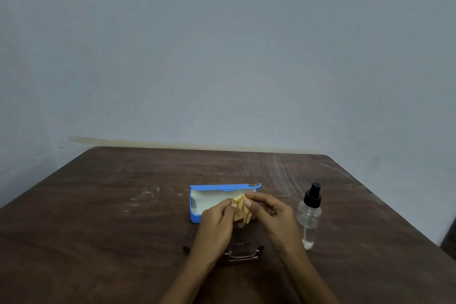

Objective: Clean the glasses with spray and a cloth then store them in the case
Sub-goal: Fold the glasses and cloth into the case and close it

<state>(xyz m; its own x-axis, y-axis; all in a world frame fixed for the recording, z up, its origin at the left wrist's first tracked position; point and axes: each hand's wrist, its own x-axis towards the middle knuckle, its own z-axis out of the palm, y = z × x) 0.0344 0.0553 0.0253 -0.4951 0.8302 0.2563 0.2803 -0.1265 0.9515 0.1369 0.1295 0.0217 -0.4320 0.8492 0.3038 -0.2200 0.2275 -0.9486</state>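
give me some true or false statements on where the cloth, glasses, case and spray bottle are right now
1. The left hand and right hand both hold the yellow cloth. True.
2. The blue case is open. True.
3. The glasses lie inside the blue case. False: they lie on the table, nearer the person than the case.
4. The spray bottle lies on its side. False: it stands upright, to the right of the hands.

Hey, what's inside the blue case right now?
The blue case shows only pale lining at its left end. The left hand and right hand, pinching the yellow cloth, cover the rest.
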